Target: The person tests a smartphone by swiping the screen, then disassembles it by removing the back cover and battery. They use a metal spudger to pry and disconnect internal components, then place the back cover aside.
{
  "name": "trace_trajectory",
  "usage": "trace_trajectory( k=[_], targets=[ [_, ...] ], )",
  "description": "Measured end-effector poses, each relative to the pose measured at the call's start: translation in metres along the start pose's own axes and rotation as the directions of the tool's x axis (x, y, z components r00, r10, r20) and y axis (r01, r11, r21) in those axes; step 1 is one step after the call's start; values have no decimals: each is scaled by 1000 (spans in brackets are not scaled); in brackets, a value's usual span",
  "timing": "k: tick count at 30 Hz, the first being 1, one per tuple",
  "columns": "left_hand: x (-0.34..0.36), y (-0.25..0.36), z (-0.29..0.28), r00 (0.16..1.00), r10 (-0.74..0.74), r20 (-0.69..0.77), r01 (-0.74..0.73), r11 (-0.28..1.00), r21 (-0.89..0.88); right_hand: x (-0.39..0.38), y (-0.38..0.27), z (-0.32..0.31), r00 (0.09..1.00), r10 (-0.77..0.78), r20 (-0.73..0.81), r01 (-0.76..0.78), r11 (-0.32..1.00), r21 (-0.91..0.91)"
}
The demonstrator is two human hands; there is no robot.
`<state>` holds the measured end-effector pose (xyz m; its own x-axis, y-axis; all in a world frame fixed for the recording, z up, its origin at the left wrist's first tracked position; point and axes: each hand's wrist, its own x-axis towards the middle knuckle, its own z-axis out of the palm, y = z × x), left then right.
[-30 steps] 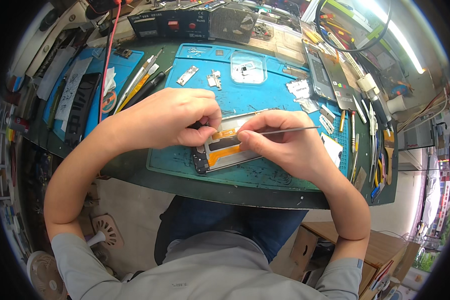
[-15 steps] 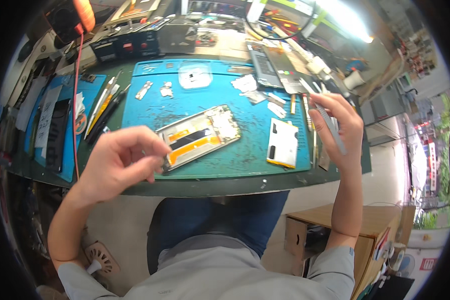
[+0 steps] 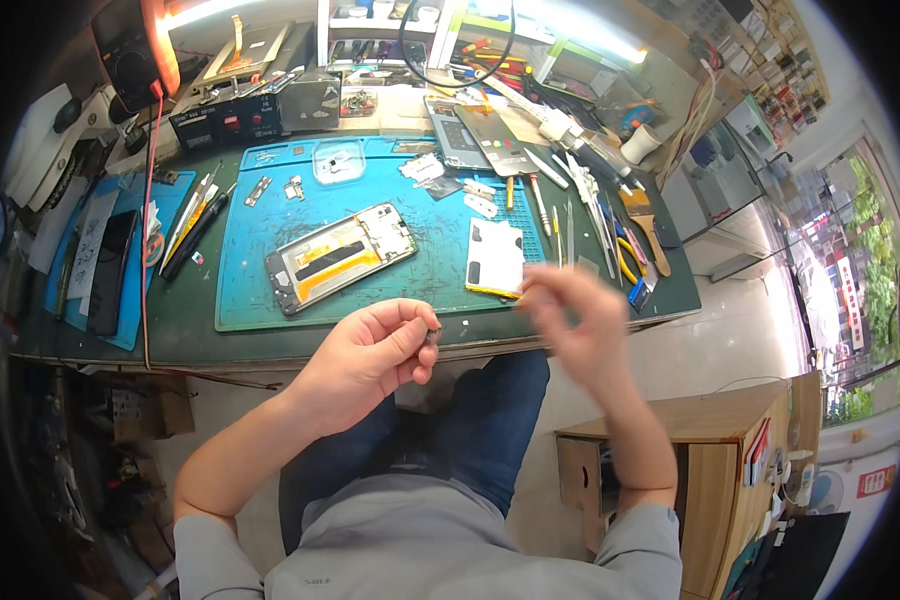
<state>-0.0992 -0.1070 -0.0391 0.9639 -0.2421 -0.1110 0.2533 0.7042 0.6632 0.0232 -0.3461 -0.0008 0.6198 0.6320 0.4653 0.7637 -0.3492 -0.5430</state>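
My left hand is in front of the bench edge, thumb and fingers pinched on a small dark part too small to identify. My right hand hangs over the bench edge to the right, smeared by motion, so its grip cannot be read. Beyond my left hand an opened phone frame lies slanted on the blue work mat, with orange flex cables and a black strip inside. Nearest to my right hand is a white phone battery with a yellow lower edge.
A clear plastic dish and small metal parts sit at the mat's far side. Tweezers, yellow-handled pliers and a brush lie to the right. A red cable runs down the left.
My left hand has moved right and down, away from the phone frame. The right hand has come down and inward; the tweezers it held are out of its fingers. The view has shifted.
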Motion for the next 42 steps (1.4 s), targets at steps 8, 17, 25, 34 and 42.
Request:
trace_trajectory(
  k=[8,17,25,34,42],
  targets=[
    [-11,-11,27,991,127,-52,-118,983,142,-29,-49,47,974,223,47,-197,720,665],
    [-11,-20,25,936,302,-182,-230,914,335,-36,-64,49,982,135,-129,-91,949,303],
    [-10,-32,27,938,252,-237,-191,948,253,-35,-60,66,937,-106,-334,162,976,145],
    [-16,-49,34,996,14,-93,-2,993,120,-61,-27,71,934,-82,-348,70,996,-47],
    [-29,-61,5,939,-341,-38,340,912,229,-185,31,86,865,369,-339,-418,905,-82]
  ],
)
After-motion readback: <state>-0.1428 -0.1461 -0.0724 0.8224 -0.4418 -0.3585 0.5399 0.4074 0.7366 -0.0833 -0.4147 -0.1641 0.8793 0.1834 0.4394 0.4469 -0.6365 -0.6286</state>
